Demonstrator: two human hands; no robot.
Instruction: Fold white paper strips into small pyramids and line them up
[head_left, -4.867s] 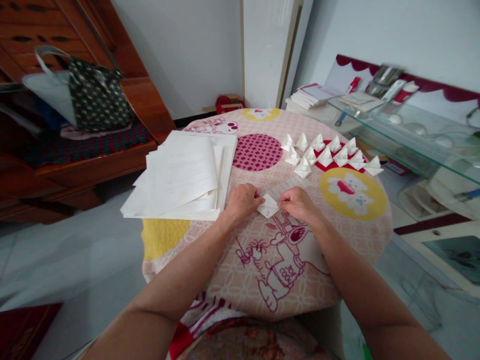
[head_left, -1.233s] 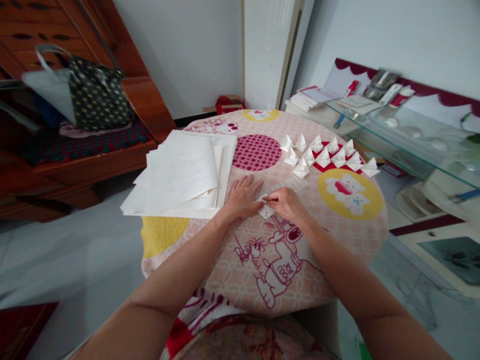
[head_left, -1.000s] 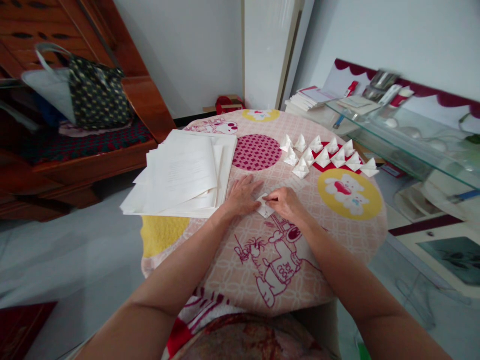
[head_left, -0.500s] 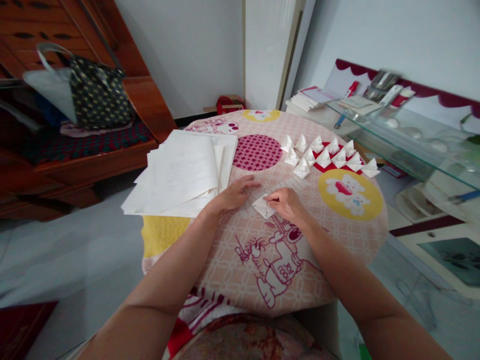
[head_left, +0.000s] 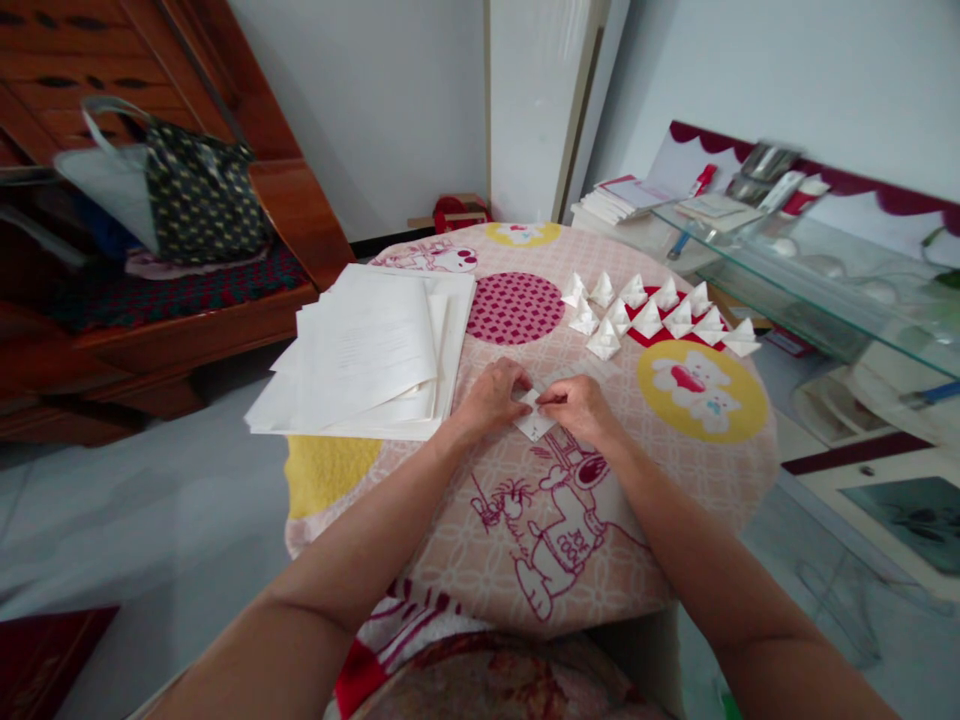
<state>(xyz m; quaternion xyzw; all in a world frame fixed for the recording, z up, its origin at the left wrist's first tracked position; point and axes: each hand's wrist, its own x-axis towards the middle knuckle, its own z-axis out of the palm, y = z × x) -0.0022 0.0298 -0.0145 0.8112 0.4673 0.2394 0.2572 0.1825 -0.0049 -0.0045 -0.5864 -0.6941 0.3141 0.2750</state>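
Note:
A small folded square of white paper [head_left: 535, 426] lies on the patterned tablecloth [head_left: 450, 500] between my hands, one corner toward me. My left hand [head_left: 495, 395] curves around its left side, thumb and fingers gripping the paper's edge. My right hand [head_left: 576, 405] pinches the paper from the right with thumb and forefinger. The fingers of both hands hide the paper's upper part. Beyond my right hand stand several folded white paper pieces [head_left: 649, 318] with pointed tips, grouped in rows.
A stack of white paper sheets [head_left: 367, 345] lies at the table's left. A glass shelf [head_left: 825, 290] holding cups and other items is close on the right. Behind left, a wooden bench [head_left: 285, 200] carries a dark patterned bag [head_left: 199, 190].
My left hand has moved right from the bare cloth onto the folded paper, its fingers curling in. My right hand still pinches the paper, having shifted only slightly.

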